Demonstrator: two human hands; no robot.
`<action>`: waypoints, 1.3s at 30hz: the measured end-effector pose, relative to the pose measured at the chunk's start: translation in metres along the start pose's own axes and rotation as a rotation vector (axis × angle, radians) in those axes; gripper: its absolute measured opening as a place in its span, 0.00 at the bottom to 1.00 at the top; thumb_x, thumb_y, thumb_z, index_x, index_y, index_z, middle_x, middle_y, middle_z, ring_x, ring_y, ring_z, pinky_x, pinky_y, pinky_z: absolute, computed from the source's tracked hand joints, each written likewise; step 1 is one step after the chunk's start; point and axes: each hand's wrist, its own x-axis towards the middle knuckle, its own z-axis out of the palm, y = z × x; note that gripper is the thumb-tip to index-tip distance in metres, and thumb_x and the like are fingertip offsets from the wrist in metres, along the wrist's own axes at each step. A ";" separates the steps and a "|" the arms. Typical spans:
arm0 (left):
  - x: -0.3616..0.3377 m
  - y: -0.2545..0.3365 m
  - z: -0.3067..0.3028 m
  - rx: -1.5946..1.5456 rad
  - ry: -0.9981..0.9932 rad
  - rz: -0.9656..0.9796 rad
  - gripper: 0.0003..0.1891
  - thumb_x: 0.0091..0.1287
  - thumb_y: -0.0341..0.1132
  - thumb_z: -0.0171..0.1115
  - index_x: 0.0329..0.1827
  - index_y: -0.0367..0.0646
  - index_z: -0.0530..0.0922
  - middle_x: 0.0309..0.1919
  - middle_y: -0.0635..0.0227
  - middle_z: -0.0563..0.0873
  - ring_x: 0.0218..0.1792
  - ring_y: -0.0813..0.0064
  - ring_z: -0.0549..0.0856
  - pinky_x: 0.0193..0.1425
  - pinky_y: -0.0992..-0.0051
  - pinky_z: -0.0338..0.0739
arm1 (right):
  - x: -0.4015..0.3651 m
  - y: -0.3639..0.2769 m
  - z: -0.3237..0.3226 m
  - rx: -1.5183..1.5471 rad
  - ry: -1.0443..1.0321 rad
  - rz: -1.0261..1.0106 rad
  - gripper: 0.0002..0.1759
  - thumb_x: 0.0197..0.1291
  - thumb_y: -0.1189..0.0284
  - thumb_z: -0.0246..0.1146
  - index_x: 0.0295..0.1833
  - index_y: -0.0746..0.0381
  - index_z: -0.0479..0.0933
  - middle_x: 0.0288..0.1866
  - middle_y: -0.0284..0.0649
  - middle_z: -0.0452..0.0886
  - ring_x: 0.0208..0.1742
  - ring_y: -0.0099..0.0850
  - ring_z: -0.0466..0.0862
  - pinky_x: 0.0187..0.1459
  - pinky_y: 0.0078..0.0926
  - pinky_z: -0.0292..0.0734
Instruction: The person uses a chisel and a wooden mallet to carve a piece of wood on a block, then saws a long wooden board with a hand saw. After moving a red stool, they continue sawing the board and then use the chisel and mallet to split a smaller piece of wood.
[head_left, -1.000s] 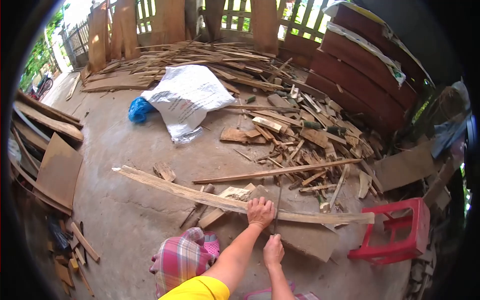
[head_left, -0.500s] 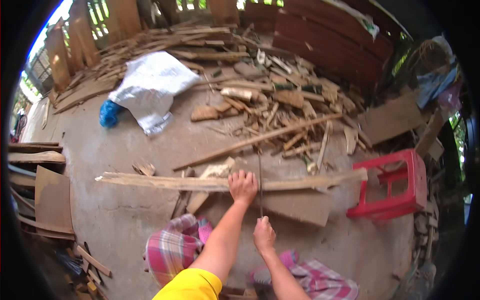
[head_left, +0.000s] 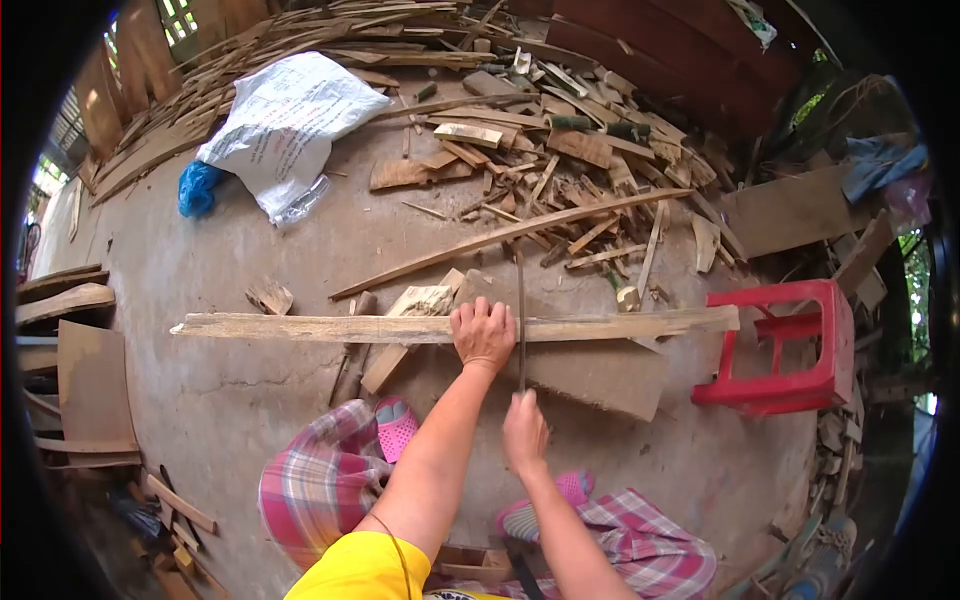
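A long, rough wooden plank [head_left: 620, 325] lies crosswise in front of me, over smaller wood pieces. My left hand [head_left: 485, 335] presses on it near the middle, its fingers curled over the top. Just to the right, a thin dark saw [head_left: 521, 300], seen nearly edge-on, crosses the plank. My right hand [head_left: 525, 432], slightly blurred, is closed around the saw's near end. Under the plank are a wide flat board [head_left: 600, 378] and a pale split block [head_left: 425, 300]. How deep the blade sits in the wood cannot be made out.
A red plastic stool [head_left: 780, 390] stands at the plank's right end. Behind lies a heap of scrap wood [head_left: 590, 150], with a white sack [head_left: 290, 120] and blue bag [head_left: 198, 188] to its left. More boards [head_left: 95, 385] are stacked at left. My pink-sandalled feet are below.
The view has tilted down, so everything sits higher in the picture. The saw has slid a little away from me across the plank. My left hand keeps its place on the wood.
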 end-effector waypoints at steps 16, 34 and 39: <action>-0.003 -0.001 0.002 -0.001 0.021 -0.002 0.10 0.61 0.42 0.61 0.25 0.51 0.76 0.31 0.68 0.76 0.38 0.64 0.76 0.48 0.63 0.65 | 0.026 -0.002 0.000 -0.038 0.058 -0.102 0.13 0.73 0.64 0.48 0.44 0.64 0.68 0.39 0.59 0.81 0.39 0.60 0.82 0.38 0.57 0.76; -0.001 -0.001 0.002 -0.002 -0.008 -0.013 0.09 0.63 0.43 0.60 0.27 0.51 0.77 0.32 0.69 0.76 0.39 0.65 0.76 0.50 0.62 0.65 | -0.009 0.021 0.018 -0.050 0.081 -0.021 0.14 0.72 0.63 0.50 0.45 0.65 0.67 0.38 0.57 0.82 0.38 0.59 0.82 0.38 0.56 0.76; -0.003 0.000 0.001 -0.022 -0.010 -0.014 0.09 0.63 0.43 0.60 0.27 0.50 0.78 0.33 0.68 0.77 0.39 0.64 0.76 0.50 0.62 0.65 | 0.005 0.014 0.005 -0.085 0.090 -0.096 0.14 0.73 0.63 0.49 0.44 0.64 0.67 0.37 0.57 0.82 0.37 0.59 0.82 0.37 0.56 0.76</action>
